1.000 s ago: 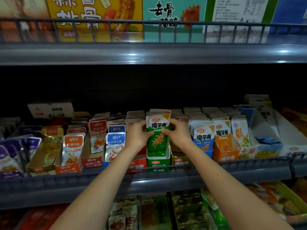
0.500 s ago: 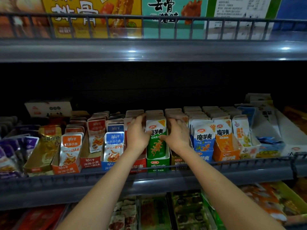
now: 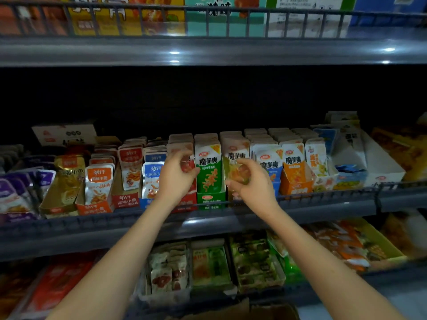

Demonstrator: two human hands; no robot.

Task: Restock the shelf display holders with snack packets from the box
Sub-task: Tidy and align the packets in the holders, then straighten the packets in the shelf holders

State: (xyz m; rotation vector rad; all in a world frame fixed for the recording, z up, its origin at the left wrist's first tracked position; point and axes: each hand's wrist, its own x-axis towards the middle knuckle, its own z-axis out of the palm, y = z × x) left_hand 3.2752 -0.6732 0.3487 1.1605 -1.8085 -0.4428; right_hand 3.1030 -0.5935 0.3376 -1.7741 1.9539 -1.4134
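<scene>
1. Both hands have come off the green packets (image 3: pixel 209 172) and drawn back a little; half a second ago they were pressing that stack down from either side.
2. The stack now stands upright in the green holder (image 3: pixel 210 200) at mid-frame on the middle shelf (image 3: pixel 323 207), its top level with the rows beside it. I'd judge this holder done.
3. What remains is hard to call. Only a corner of the cardboard box (image 3: pixel 233 311) shows at bottom centre, with its contents hidden, and the orange holder (image 3: pixel 93 210) at the left looks thinner.
4. The left hand (image 3: pixel 175 179) hovers with its fingers loosely curled, empty, its fingertips just at the stack's left edge.
5. The right hand (image 3: pixel 251 181) hangs just right of the stack, in front of the neighbouring packets. It is blurred, with its fingers loosely bent, and seems to hold nothing.
</scene>
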